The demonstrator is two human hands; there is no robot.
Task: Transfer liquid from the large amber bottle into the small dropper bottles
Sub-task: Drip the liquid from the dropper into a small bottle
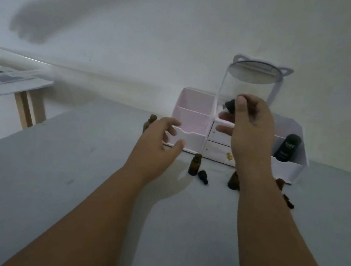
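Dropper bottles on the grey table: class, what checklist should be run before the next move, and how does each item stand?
1. Small bottle upright and uncapped: ok.
2. Right hand pinches a dropper top: ok.
3. Left hand free, holding nothing: ok.
4. Tall amber bottle uncapped: cannot tell, the hand partly hides it.
5. Liquid in the held dropper: cannot tell.

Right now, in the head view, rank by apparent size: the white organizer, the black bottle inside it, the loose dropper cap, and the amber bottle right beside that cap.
1. white organizer
2. black bottle, lower part hidden
3. amber bottle
4. loose dropper cap, a little smaller
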